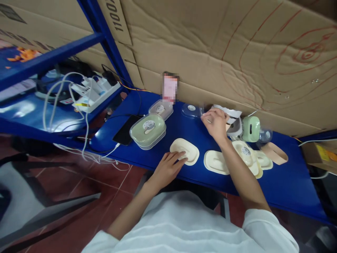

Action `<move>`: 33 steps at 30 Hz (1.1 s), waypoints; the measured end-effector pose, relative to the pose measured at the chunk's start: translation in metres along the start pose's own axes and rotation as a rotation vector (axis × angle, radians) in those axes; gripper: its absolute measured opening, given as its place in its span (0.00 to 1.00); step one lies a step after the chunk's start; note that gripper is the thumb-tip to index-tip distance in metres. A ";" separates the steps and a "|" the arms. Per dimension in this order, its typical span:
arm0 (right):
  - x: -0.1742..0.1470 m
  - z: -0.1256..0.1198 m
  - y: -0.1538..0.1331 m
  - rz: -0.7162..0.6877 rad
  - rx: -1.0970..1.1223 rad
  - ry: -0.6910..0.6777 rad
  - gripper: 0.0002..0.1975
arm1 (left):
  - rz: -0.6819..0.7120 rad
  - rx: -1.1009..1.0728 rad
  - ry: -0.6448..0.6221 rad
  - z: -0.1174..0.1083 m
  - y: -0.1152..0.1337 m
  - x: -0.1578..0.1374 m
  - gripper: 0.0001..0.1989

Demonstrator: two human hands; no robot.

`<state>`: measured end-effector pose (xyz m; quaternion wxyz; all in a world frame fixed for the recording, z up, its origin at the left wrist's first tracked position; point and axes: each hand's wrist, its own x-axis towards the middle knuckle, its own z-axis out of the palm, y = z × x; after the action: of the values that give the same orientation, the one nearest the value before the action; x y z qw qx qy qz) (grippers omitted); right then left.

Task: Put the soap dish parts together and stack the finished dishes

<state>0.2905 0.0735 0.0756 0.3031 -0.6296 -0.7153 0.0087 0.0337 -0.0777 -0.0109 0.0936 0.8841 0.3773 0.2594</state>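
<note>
My left hand [170, 168] lies with fingers outstretched on a cream oval lid [191, 151] with rounded ends. Farther back, my right hand [216, 123] is closed, thumb and fingers drawn together; what they may pinch is too small to make out. Its fingertips are at the right edge of a clear plastic cover [190, 111] bearing a round sticker. Under my right forearm a second cream lid [215, 162] is partly hidden. Just right of that forearm sits a cream lid with a clear cover [243, 153] and a sticker.
On the left stand a green lidded box [149, 130], a pinkish clear box [163, 109], a dark phone [126, 130] and an upright phone [170, 86]. A green container [251, 129] and a beige band [276, 153] are right. A power strip [97, 96] trails white cables.
</note>
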 end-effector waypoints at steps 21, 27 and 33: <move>-0.153 -0.057 0.033 0.253 0.005 -0.051 0.35 | -0.092 -0.038 0.125 -0.018 -0.018 -0.017 0.06; -0.075 -0.008 0.020 -0.251 -0.163 -0.383 0.29 | -0.088 -0.175 0.068 -0.027 -0.017 -0.011 0.05; 0.035 0.058 -0.018 -0.281 -0.272 -0.499 0.35 | -0.096 -0.261 0.110 -0.029 -0.020 -0.013 0.04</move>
<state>0.2481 0.1228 0.0500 0.0294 -0.5378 -0.8422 0.0251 -0.0017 -0.0741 0.0011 0.1991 0.8298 0.3869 0.3496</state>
